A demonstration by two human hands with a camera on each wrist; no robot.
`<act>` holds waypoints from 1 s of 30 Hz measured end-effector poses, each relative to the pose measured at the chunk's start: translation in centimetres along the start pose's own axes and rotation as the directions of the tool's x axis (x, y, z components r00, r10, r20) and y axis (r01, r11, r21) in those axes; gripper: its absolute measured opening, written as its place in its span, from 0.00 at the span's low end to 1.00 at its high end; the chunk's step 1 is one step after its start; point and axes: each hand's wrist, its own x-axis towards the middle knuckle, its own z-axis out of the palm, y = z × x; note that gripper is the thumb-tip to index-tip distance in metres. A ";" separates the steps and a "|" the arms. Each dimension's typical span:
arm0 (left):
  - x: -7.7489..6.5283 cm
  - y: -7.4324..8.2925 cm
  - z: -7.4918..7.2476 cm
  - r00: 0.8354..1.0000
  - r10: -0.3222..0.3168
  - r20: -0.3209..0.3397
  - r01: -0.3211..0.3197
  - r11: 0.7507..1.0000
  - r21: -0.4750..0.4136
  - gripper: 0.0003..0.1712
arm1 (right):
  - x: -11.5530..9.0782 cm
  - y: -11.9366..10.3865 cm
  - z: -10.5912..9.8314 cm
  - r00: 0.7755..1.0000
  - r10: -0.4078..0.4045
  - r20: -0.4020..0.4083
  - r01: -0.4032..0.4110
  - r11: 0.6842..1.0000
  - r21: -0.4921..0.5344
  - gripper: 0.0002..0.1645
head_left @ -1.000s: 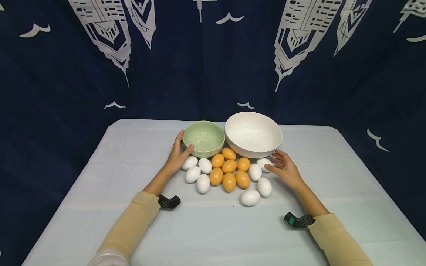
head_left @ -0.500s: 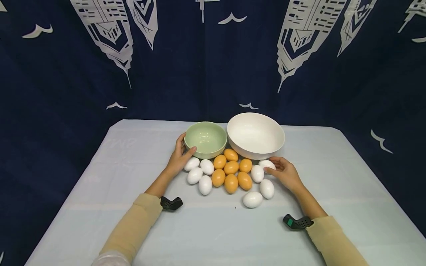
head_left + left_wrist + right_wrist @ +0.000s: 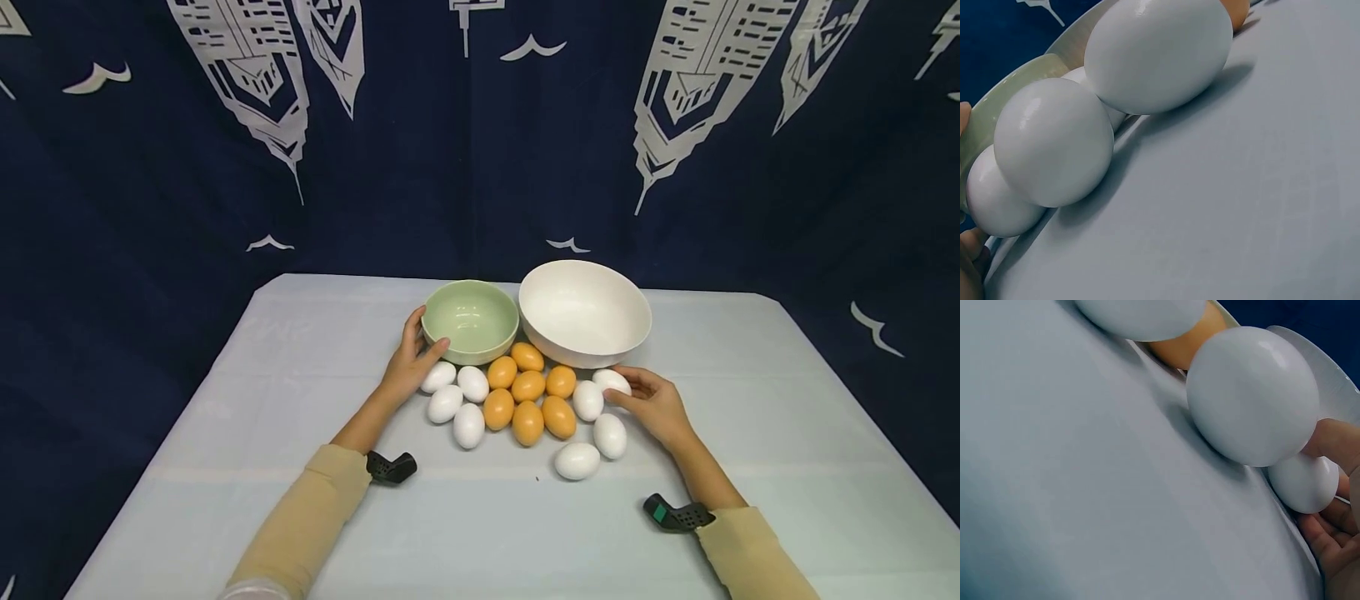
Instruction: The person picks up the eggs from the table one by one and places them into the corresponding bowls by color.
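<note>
My left hand [image 3: 405, 365] holds the left side of a light green bowl [image 3: 480, 323], thumb at the near rim and fingers along the outer wall. With thumb and fingers, my right hand [image 3: 654, 407] pinches a white egg [image 3: 611, 382] just in front of a larger white bowl [image 3: 585, 312]. In the right wrist view, the thumb lies over that small white egg [image 3: 1302, 487] and the fingers curl behind it. Several orange eggs [image 3: 528, 387] lie in the middle, with white eggs [image 3: 446, 403] to the left and more white eggs [image 3: 577, 461] to the right.
A pale cloth-covered table [image 3: 480, 533] carries everything. The two bowls stand side by side near its far edge, the eggs crowded close in front. A dark blue patterned curtain [image 3: 465, 183] hangs behind.
My right hand has come down from the white bowl's rim and closed its fingers on the white egg. The left hand stays on the green bowl. The head view has shifted slightly.
</note>
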 end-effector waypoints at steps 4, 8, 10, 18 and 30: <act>0.0 0.2 0.0 1.000 -0.001 0.005 0.001 1.000 -0.001 0.41 | -0.2 -0.1 -0.1 0.999 0.025 -0.023 -0.025 1.000 0.016 0.30; 0.0 0.1 -0.1 1.000 -0.012 0.014 0.012 1.000 0.010 0.42 | -0.4 -0.3 -0.3 0.997 0.058 -0.047 -0.056 0.997 0.058 0.30; 0.0 0.1 -0.2 1.000 -0.019 0.012 0.019 1.000 0.016 0.42 | -0.4 -0.4 -0.4 0.997 0.058 -0.052 -0.054 0.996 0.071 0.29; -0.1 0.1 -0.2 1.000 -0.013 0.009 0.013 1.000 0.021 0.41 | -0.5 -1.3 -0.5 0.999 0.017 -0.039 -0.014 0.996 0.091 0.27; 0.0 0.0 -0.1 1.000 -0.008 0.007 0.008 1.000 0.016 0.41 | -0.6 -4.0 -0.6 0.997 -0.082 -0.012 0.082 0.986 0.147 0.22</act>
